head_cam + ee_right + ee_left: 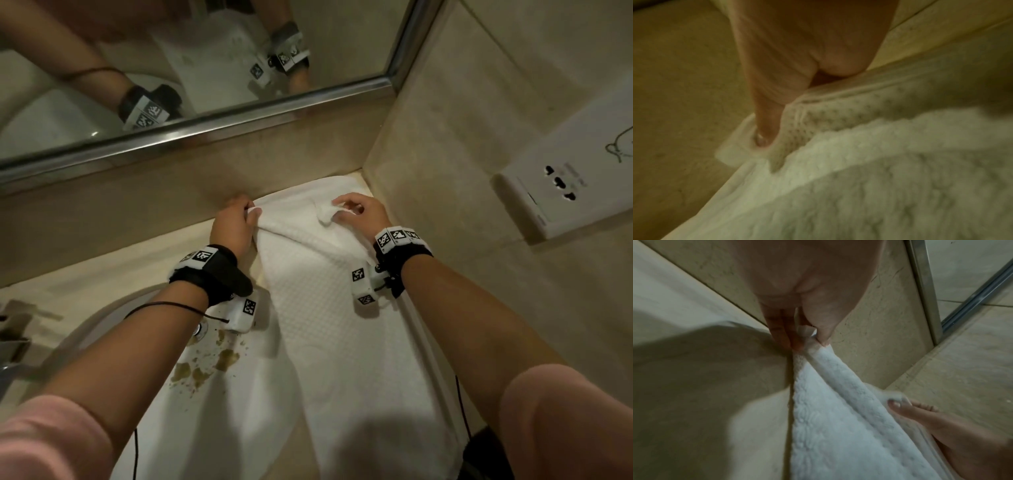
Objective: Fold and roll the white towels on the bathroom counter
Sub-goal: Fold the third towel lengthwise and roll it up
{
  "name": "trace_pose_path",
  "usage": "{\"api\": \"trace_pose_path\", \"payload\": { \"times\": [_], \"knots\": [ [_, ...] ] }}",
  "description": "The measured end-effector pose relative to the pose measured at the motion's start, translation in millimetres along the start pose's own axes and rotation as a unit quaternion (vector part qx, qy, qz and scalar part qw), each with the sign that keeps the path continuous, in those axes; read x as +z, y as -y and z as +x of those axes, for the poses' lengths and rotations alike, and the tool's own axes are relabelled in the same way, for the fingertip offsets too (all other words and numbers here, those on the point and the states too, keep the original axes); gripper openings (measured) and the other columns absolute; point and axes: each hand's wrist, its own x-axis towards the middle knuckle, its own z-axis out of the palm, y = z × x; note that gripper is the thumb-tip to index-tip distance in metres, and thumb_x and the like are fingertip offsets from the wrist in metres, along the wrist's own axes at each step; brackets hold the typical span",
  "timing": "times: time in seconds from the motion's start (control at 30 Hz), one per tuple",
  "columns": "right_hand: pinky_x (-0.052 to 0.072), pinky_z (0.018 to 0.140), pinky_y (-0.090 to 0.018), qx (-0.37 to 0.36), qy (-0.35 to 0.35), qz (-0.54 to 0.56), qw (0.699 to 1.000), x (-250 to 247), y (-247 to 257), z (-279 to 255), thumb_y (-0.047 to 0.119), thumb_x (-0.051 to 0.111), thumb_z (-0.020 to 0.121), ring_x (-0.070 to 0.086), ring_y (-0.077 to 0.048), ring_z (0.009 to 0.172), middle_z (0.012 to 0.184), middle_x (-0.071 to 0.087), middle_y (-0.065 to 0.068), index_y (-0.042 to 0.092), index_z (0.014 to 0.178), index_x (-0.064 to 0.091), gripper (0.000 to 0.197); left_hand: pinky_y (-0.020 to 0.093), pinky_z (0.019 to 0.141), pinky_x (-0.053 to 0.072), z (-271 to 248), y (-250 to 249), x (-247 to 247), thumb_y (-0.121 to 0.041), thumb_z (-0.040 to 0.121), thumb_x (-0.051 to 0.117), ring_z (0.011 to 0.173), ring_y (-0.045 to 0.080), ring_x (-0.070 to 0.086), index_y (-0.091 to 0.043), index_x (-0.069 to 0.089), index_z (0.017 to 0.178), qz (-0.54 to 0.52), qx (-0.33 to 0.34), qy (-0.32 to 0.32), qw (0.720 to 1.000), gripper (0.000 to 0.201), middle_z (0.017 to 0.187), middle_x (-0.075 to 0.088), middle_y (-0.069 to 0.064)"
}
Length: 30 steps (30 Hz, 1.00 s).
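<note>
A white textured towel (318, 308) lies lengthwise on the beige counter (113, 270), running from the back wall toward me and over the front edge. My left hand (236, 219) pinches the towel's far left corner (812, 340) between thumb and fingers, close to the back wall. My right hand (352, 212) grips a bunched fold of the far edge (777, 141), thumb pressed into the cloth. Between the two hands the far edge is lifted into a ridge (838, 373). The right hand's fingertips (898, 404) show in the left wrist view.
A mirror (205, 68) with a metal frame runs above the backsplash. The side wall at right carries a white socket plate (561, 192). A white sink basin (191, 370) with brown stains sits at left, with a faucet (13, 329) at the far left.
</note>
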Motion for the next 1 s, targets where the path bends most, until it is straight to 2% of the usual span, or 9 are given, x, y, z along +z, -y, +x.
{"api": "trace_pose_path", "payload": {
  "times": [0.03,0.1,0.2,0.33,0.5,0.7,0.8,0.9,1.0],
  "knots": [
    [0.04,0.063,-0.021,0.0,-0.01,-0.001,1.0,2,2,2,0.022,0.074,0.079,0.048,-0.006,0.063,0.065,0.054,0.013,0.021,0.073,0.068,0.008,0.035,0.074,0.042,0,-1,1,-0.021,0.094,0.053,0.09,0.033,0.056,-0.004,0.057,0.094,0.002,0.0,-0.005,1.0,0.017,0.098,0.061,0.017],
    [0.032,0.058,-0.028,0.023,-0.071,0.0,0.997,6,1,12,0.033,0.064,0.086,0.038,-0.011,0.058,0.058,0.043,0.008,0.018,0.062,0.054,0.029,0.037,0.076,0.044,-1,-4,0,-0.021,0.094,0.052,0.09,0.033,0.056,-0.005,0.057,0.095,0.009,0.001,-0.019,1.0,0.017,0.101,0.06,0.017],
    [0.033,0.06,-0.031,0.084,-0.135,0.04,0.986,8,6,26,0.037,0.055,0.088,0.038,-0.016,0.063,0.067,0.043,-0.003,0.007,0.076,0.053,0.033,0.037,0.073,0.045,-1,-11,0,-0.023,0.094,0.053,0.088,0.03,0.055,-0.007,0.057,0.095,0.016,0.02,-0.046,0.999,0.017,0.099,0.059,0.014],
    [0.036,0.069,-0.027,0.16,-0.135,0.002,0.978,5,7,41,0.03,0.049,0.097,0.047,-0.021,0.077,0.08,0.052,-0.006,0.013,0.076,0.049,0.027,0.039,0.072,0.048,0,-17,3,-0.02,0.091,0.059,0.086,0.03,0.055,-0.004,0.061,0.094,0.025,0.049,-0.059,0.997,0.016,0.096,0.057,0.015],
    [0.032,0.052,-0.025,0.184,-0.163,0.01,0.969,6,7,50,0.027,0.053,0.096,0.042,-0.02,0.068,0.06,0.039,0.002,0.018,0.062,0.035,0.04,0.041,0.073,0.05,-4,-7,4,-0.006,0.086,0.056,0.094,0.035,0.056,-0.004,0.062,0.109,0.086,0.068,-0.033,0.993,0.024,0.105,0.055,0.018],
    [0.037,0.062,-0.03,0.167,-0.187,-0.007,0.968,11,7,57,0.029,0.054,0.093,0.043,-0.021,0.063,0.059,0.042,0.0,0.017,0.06,0.039,0.038,0.042,0.076,0.047,-5,-13,3,-0.013,0.094,0.047,0.106,0.034,0.048,-0.005,0.06,0.11,0.148,0.074,-0.029,0.986,0.022,0.113,0.053,0.017],
    [0.043,0.068,-0.03,0.174,-0.185,-0.048,0.966,14,16,54,0.033,0.055,0.093,0.057,-0.026,0.078,0.084,0.058,-0.007,0.017,0.085,0.052,0.018,0.042,0.077,0.043,-8,-19,4,-0.018,0.098,0.043,0.098,0.033,0.048,-0.003,0.055,0.109,0.152,0.069,-0.028,0.986,0.022,0.116,0.048,0.018],
    [0.047,0.079,-0.036,0.171,-0.176,-0.155,0.957,15,27,50,0.039,0.055,0.094,0.062,-0.034,0.099,0.113,0.062,-0.016,0.005,0.121,0.045,0.045,0.029,0.074,0.038,-9,-17,4,-0.015,0.096,0.049,0.087,0.031,0.052,0.001,0.055,0.106,0.048,0.071,-0.03,0.996,0.019,0.112,0.047,0.019],
    [0.047,0.082,-0.036,0.157,-0.168,-0.235,0.944,16,31,50,0.043,0.052,0.095,0.061,-0.035,0.105,0.118,0.062,-0.017,0.003,0.123,0.047,0.049,0.016,0.072,0.029,-8,-16,3,-0.018,0.093,0.059,0.086,0.023,0.05,-0.001,0.061,0.102,-0.034,0.047,-0.035,0.998,0.02,0.106,0.05,0.015]
  ]
}}
